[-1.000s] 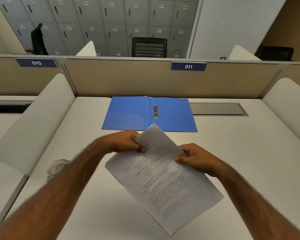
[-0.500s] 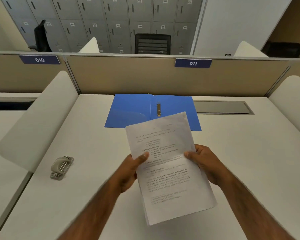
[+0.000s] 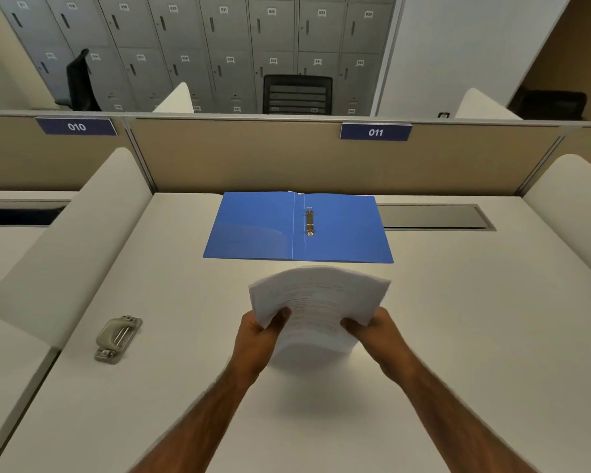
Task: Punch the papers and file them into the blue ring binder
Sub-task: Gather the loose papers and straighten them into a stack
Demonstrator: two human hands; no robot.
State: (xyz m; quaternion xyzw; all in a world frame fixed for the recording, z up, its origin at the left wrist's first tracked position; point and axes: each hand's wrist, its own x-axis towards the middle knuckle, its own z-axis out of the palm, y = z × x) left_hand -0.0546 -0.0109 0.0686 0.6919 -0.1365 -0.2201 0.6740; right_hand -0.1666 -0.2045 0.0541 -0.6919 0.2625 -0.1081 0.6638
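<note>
Head view: partition labels read "010" (image 3: 77, 127) and "011" (image 3: 375, 132). An open blue ring binder (image 3: 260, 230) lies flat on the white counter (image 3: 475, 302). Nearer, the left hand (image 3: 258, 339) and right hand (image 3: 377, 331) hold a bowed stack of printed papers (image 3: 318, 302), fingers closed on its side edges. A grey hole punch (image 3: 117, 337) sits left

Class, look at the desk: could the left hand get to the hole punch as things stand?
Probably yes, once it lets go. The left hand is gripping the papers with the right hand; the punch lies on that side, with only bare desk between them.
</note>
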